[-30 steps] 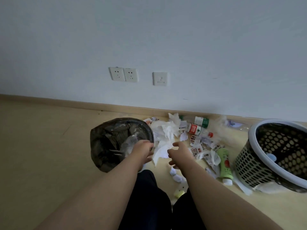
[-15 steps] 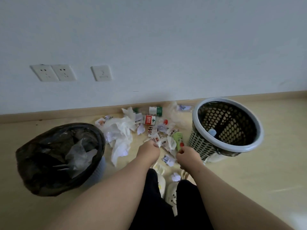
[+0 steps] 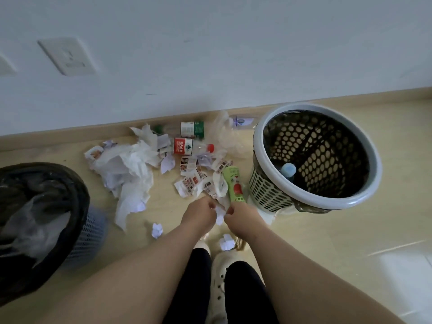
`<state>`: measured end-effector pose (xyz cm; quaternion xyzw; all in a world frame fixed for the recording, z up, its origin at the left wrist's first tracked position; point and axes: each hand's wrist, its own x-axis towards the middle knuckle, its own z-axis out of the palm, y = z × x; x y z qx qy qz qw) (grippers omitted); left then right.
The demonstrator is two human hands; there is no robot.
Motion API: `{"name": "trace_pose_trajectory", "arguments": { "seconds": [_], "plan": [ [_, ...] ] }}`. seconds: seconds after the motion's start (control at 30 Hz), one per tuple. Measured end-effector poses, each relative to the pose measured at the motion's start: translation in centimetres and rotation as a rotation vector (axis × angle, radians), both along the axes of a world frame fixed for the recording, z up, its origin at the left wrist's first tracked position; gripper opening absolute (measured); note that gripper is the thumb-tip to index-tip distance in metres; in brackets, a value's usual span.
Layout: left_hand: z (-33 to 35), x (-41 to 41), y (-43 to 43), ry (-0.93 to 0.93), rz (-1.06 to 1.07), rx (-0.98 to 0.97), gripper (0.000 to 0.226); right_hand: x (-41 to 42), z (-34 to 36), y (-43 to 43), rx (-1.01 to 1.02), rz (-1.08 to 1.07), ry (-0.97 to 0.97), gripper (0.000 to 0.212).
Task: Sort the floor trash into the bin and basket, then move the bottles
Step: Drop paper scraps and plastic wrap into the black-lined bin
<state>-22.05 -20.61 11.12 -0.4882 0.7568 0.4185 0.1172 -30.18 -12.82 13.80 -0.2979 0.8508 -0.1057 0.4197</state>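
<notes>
Trash lies on the floor along the wall: a heap of white tissue, printed paper scraps, a red-label bottle, a green-label bottle and clear plastic wrap. A green bottle lies beside the white perforated basket. My right hand grips its near end. My left hand pinches a crumpled white paper scrap right beside it. The bin with a black bag stands at the left.
A blue-capped bottle lies inside the basket. Two small paper balls sit near my feet in cream clogs. A wall socket is above the skirting board. Bare floor extends to the right of the basket.
My view swung right from the bin toward the basket. Both hands moved from the bin's rim down to the scraps and the green bottle and closed on them.
</notes>
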Motion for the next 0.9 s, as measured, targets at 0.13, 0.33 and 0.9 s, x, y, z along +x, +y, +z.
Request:
{"name": "trace_pose_trajectory", "arguments": {
  "seconds": [0.13, 0.33, 0.9],
  "plan": [
    [-3.5, 0.1, -1.9, -0.054, 0.061, 0.009, 0.037, -0.7, -2.5, -2.9, 0.012, 0.024, -0.011, 0.017],
    [-8.6, -1.0, -3.5, -0.082, 0.155, -0.023, 0.034, -1.1, -7.5, -5.6, 0.045, -0.057, -0.028, 0.034],
    [-16.2, -1.6, -11.3, -0.222, -0.241, -0.221, 0.075, -0.6, -15.7, -9.0, 0.046, 0.161, 0.084, 0.066]
  ]
}}
